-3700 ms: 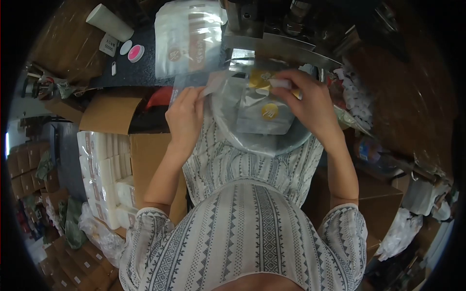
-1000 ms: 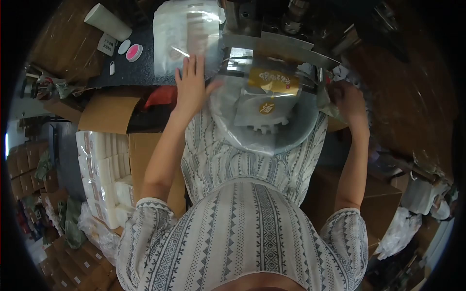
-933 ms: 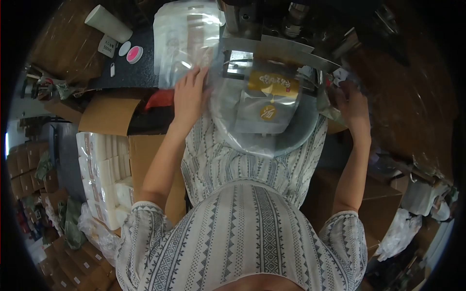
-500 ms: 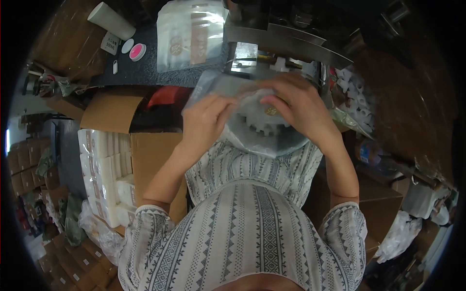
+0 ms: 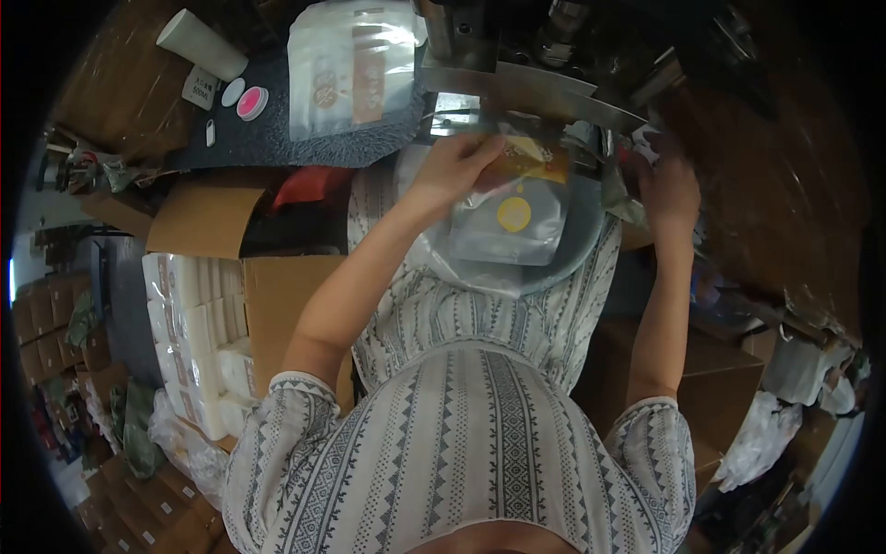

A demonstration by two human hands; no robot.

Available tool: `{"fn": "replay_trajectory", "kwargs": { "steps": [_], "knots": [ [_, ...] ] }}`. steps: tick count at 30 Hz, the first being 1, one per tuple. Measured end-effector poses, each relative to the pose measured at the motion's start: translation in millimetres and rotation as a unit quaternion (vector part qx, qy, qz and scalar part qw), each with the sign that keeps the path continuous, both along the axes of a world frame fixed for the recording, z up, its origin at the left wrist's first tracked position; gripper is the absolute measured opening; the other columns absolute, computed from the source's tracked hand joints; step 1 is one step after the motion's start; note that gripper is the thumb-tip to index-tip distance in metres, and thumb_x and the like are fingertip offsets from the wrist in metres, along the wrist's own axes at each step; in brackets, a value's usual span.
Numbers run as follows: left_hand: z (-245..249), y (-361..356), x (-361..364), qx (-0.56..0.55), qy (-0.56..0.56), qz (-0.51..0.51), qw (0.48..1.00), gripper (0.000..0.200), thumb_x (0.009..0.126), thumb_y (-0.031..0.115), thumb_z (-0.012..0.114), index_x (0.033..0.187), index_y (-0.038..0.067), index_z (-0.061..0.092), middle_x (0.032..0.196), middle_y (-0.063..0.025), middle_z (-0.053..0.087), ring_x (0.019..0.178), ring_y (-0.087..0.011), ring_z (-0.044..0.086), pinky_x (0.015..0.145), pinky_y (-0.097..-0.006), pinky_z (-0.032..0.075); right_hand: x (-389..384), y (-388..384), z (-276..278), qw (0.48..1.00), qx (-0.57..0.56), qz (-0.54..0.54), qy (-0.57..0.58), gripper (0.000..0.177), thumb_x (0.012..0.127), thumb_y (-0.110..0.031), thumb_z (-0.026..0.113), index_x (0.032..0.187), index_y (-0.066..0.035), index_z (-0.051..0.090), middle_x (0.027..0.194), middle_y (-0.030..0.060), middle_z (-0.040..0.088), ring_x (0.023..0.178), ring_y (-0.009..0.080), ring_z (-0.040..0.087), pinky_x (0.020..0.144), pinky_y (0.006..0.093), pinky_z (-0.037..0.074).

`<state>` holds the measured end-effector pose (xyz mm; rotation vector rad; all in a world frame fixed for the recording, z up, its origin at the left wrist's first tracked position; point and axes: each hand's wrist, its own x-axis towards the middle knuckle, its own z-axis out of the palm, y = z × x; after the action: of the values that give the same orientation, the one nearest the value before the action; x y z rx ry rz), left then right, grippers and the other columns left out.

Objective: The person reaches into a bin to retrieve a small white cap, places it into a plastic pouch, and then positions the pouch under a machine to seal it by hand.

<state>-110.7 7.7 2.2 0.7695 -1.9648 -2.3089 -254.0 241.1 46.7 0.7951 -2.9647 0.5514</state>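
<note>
My left hand (image 5: 454,174) pinches the upper left edge of a clear plastic pouch (image 5: 508,242) with a yellow round emblem and an orange printed band. Beneath the pouch, a round translucent basin (image 5: 577,249) rests over my lap. Off to the right, my right hand (image 5: 672,189) reaches down at an open bag (image 5: 620,205) beside the metal machine. Its fingers are blurred and partly hidden, so I cannot tell what they hold.
A metal machine (image 5: 535,78) stands at the front. Left of it, a stack of printed pouches (image 5: 355,78), a white cup (image 5: 201,44) and a pink round tin (image 5: 252,103) lie on a dark mat (image 5: 369,148). An open cardboard box (image 5: 291,295) adjoins white packs (image 5: 189,323).
My right hand has left the pouch and swung right to the open bag. My left hand has moved right and up, and the pouch's orange band now shows.
</note>
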Motion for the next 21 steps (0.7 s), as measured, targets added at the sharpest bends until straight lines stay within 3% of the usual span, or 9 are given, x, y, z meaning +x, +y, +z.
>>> {"fn": "replay_trajectory", "kwargs": {
  "steps": [1, 3, 4, 7, 8, 10, 14, 16, 21],
  "knots": [
    [-2, -11, 5, -0.001, 0.0, 0.0, 1.0, 0.032, 0.09, 0.024, 0.063, 0.099, -0.007, 0.063, 0.088, -0.0136, 0.068, 0.069, -0.0195, 0.065, 0.059, -0.0256, 0.049, -10, 4, -16, 0.994, 0.069, -0.004, 0.09, 0.025, 0.087, -0.023, 0.06, 0.108, -0.01, 0.064, 0.102, 0.0175, 0.065, 0.094, 0.0352, 0.063, 0.079, 0.0408, 0.05],
    [-3, -53, 11, -0.384, 0.111, 0.091, 0.912, 0.041, 0.091, 0.028, 0.061, 0.112, -0.006, 0.057, 0.106, -0.018, 0.064, 0.094, -0.031, 0.063, 0.077, -0.0357, 0.05, -17, 6, -32, 0.996, 0.047, 0.007, 0.08, 0.023, 0.087, -0.023, 0.058, 0.105, -0.009, 0.064, 0.101, 0.0173, 0.065, 0.094, 0.0371, 0.062, 0.079, 0.0436, 0.05],
    [-7, -72, 16, -0.386, 0.112, 0.094, 0.911, 0.041, 0.091, 0.028, 0.061, 0.112, -0.006, 0.057, 0.106, -0.018, 0.064, 0.094, -0.031, 0.063, 0.077, -0.0357, 0.05, -19, 5, -35, 0.997, 0.03, 0.019, 0.063, 0.022, 0.087, -0.023, 0.057, 0.102, -0.009, 0.065, 0.1, 0.0172, 0.065, 0.093, 0.039, 0.061, 0.078, 0.0464, 0.049],
    [-33, -79, 42, -0.793, 0.007, 0.068, 0.606, 0.051, 0.087, 0.024, 0.064, 0.13, 0.004, 0.045, 0.126, -0.0172, 0.051, 0.118, -0.0359, 0.044, 0.095, -0.0485, 0.035, -16, 6, -24, 0.998, 0.053, 0.027, 0.027, 0.023, 0.088, -0.023, 0.057, 0.105, -0.01, 0.065, 0.102, 0.0173, 0.065, 0.091, 0.0396, 0.062, 0.078, 0.0451, 0.05],
    [-35, -78, 51, -0.795, 0.01, 0.071, 0.603, 0.051, 0.087, 0.024, 0.064, 0.13, 0.004, 0.045, 0.126, -0.0172, 0.051, 0.118, -0.0359, 0.044, 0.095, -0.0485, 0.035, -16, 4, -15, 0.998, 0.05, 0.027, 0.031, 0.023, 0.088, -0.023, 0.057, 0.105, -0.01, 0.065, 0.102, 0.0173, 0.065, 0.091, 0.0396, 0.062, 0.078, 0.0451, 0.05],
    [-17, -74, 69, -0.707, -0.004, -0.002, 0.707, 0.045, 0.085, 0.019, 0.065, 0.126, 0.006, 0.05, 0.118, -0.0156, 0.055, 0.113, -0.0383, 0.048, 0.09, -0.049, 0.038, 2, 4, 4, 1.0, 0.004, -0.006, -0.023, 0.025, 0.085, -0.021, 0.061, 0.104, -0.005, 0.065, 0.088, 0.017, 0.066, 0.083, 0.0341, 0.065, 0.075, 0.042, 0.051],
    [1, -62, 93, -0.624, 0.004, 0.114, 0.773, 0.014, 0.08, 0.01, 0.066, 0.093, 0.007, 0.067, 0.083, -0.0096, 0.06, 0.076, -0.0317, 0.06, 0.065, -0.0393, 0.047, 25, -15, 19, 0.972, -0.168, 0.028, -0.161, 0.025, 0.082, -0.019, 0.067, 0.103, -0.004, 0.065, 0.077, 0.015, 0.064, 0.073, 0.0292, 0.064, 0.069, 0.0345, 0.05],
    [10, -42, 96, -0.633, 0.035, 0.115, 0.765, 0.01, 0.08, 0.01, 0.066, 0.089, 0.007, 0.067, 0.079, -0.0092, 0.059, 0.071, -0.031, 0.059, 0.061, -0.0384, 0.046, 47, -41, 18, 0.892, -0.337, 0.191, -0.234, 0.026, 0.079, -0.015, 0.071, 0.102, -0.004, 0.064, 0.073, 0.0122, 0.061, 0.067, 0.0242, 0.061, 0.066, 0.0301, 0.049],
    [39, -12, 92, -0.633, 0.097, 0.091, 0.763, 0.006, 0.08, 0.009, 0.066, 0.085, 0.006, 0.066, 0.076, -0.0097, 0.058, 0.068, -0.0309, 0.06, 0.058, -0.038, 0.046, 70, -70, 29, 0.924, -0.23, 0.277, -0.132, 0.024, 0.08, -0.008, 0.07, 0.103, -0.004, 0.065, 0.092, 0.0068, 0.067, 0.08, 0.0145, 0.062, 0.071, 0.0254, 0.049]
  ]
}}
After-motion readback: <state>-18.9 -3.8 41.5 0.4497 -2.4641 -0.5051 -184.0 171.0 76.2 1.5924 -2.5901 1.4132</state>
